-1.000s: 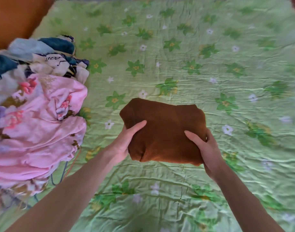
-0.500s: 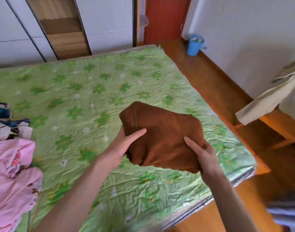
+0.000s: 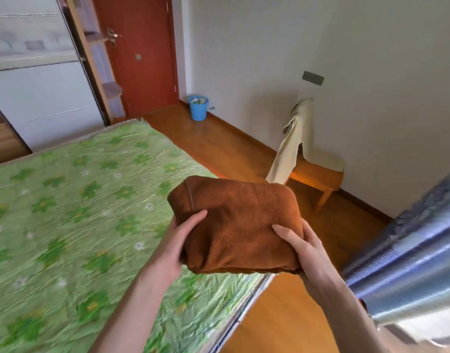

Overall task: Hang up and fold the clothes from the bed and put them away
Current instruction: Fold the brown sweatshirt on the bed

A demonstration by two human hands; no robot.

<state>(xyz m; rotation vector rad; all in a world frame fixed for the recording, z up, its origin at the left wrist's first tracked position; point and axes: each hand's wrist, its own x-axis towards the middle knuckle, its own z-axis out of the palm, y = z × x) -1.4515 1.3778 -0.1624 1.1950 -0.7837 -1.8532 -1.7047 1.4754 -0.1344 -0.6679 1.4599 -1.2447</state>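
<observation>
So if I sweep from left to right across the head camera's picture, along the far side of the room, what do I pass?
White wardrobe → red-brown door → blue bucket → cream cloth draped over the wooden bench → silvery-blue curtain at the right edge.

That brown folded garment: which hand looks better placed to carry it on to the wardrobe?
Probably the left hand: it holds the brown folded garment on the side toward the wardrobe. The right hand grips the opposite edge, on the side away from the wardrobe.
</observation>
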